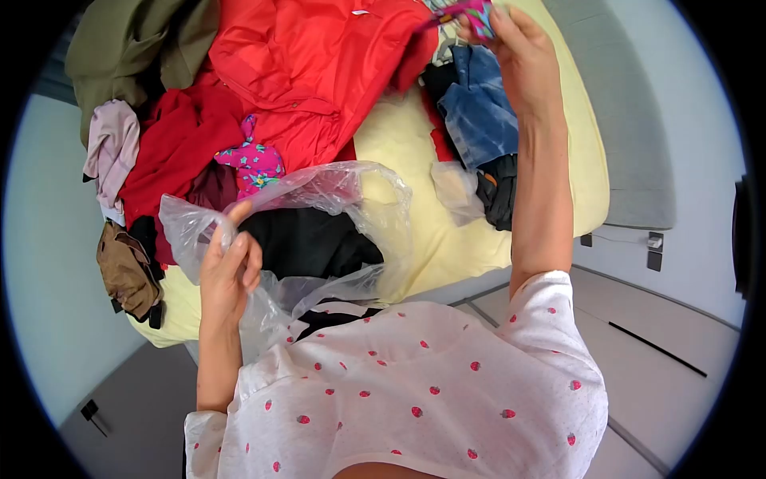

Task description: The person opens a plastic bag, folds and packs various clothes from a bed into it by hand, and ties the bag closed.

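My left hand (pixel 231 267) grips the rim of a clear plastic bag (pixel 395 199), which gapes open in front of my body. Black cloth (pixel 307 239) shows inside the bag. Up at the far right, my right hand (pixel 515 44) pinches a small pink patterned piece of cloth (pixel 477 17); part of it runs out of view at the top. Beyond the bag lies a pink garment with a flower print (pixel 254 166), beside a big red jacket (pixel 295 72). Below my right hand are blue denim clothes (pixel 477 108).
The clothes lie on a bed with a pale yellow sheet (pixel 586 160). At the left are an olive garment (pixel 144 56), dark red clothes (pixel 179 136), a pale pink one (pixel 113 148) and a brown bag-like item (pixel 128 267). A small clear plastic packet (pixel 457 191) rests near the denim.
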`<action>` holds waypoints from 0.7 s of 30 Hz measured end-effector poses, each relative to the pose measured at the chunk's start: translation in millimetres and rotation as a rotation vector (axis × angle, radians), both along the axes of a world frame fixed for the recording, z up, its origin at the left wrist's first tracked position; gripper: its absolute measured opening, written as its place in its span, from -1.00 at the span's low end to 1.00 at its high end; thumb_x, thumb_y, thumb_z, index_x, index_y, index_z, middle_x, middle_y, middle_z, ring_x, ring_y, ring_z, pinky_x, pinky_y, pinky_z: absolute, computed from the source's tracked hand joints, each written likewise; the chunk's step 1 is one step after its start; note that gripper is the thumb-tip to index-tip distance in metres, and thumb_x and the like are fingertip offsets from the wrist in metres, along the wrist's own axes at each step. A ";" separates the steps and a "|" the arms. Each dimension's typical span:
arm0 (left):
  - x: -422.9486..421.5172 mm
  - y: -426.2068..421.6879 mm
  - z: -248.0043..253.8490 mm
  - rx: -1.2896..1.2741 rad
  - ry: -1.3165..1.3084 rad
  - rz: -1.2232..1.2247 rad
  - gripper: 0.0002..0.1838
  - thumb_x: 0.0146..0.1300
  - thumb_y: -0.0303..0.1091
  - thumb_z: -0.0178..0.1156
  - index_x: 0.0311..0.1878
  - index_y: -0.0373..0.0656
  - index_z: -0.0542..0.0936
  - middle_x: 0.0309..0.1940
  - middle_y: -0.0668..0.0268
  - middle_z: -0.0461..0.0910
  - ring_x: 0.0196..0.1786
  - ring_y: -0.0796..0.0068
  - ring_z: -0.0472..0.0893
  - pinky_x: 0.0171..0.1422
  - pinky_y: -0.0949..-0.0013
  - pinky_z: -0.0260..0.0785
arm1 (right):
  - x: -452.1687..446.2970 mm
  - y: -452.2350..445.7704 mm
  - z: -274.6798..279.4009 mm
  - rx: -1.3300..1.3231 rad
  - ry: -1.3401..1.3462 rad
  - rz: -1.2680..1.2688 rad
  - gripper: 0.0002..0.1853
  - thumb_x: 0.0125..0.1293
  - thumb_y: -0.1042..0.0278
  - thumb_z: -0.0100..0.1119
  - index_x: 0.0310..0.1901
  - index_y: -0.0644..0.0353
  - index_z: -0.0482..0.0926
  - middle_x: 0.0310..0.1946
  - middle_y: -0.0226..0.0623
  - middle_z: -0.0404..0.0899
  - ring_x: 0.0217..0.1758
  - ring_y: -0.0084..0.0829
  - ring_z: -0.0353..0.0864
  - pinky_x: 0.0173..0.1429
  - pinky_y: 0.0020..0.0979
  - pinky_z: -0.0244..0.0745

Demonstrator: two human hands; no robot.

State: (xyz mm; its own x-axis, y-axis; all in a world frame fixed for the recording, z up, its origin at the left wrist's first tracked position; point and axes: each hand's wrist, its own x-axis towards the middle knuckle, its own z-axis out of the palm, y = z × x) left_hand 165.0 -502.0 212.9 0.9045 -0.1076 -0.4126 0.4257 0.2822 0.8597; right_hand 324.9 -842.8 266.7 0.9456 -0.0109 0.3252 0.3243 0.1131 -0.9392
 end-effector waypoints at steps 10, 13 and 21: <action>36.1 15.3 -26.5 -0.004 -0.256 -0.003 -0.39 0.18 -0.31 0.09 0.26 -0.20 0.10 -0.42 0.34 0.47 -0.63 0.69 0.34 -0.64 0.65 0.12 | -59.7 232.7 71.1 -0.207 -0.156 0.706 -0.75 0.12 0.14 0.11 -0.41 0.18 0.57 -0.53 -0.43 0.53 -0.42 -0.60 0.48 -0.30 -0.48 0.39; 20.7 32.6 -48.1 0.165 -0.428 -0.035 -0.49 0.26 -0.26 -0.02 0.24 -0.21 0.18 -0.15 0.26 0.44 -0.24 0.58 0.43 -0.16 0.46 0.25 | -116.4 291.4 12.0 -0.412 -0.332 0.852 -0.69 0.03 0.17 0.03 -0.63 0.27 0.39 -0.66 -0.15 0.38 -0.55 -0.24 0.43 -0.39 -0.25 0.32; -39.5 96.0 -79.4 -0.145 0.108 0.377 -0.80 0.22 -0.16 0.07 -0.35 -0.08 0.43 -0.57 0.47 0.40 -0.65 0.70 0.28 -0.66 0.66 -0.03 | -120.5 194.7 -134.3 -0.626 0.025 -0.106 -0.81 0.02 0.47 0.12 -0.27 0.23 0.50 -0.39 -0.18 0.52 -0.32 -0.25 0.52 -0.22 -0.38 0.42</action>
State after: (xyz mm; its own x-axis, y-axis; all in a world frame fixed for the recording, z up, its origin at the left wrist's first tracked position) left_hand 125.5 -406.1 133.5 0.8439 0.1588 -0.5125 0.3555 0.5502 0.7556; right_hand 204.5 -648.1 132.4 0.9572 0.0804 0.2781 0.2808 -0.4916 -0.8243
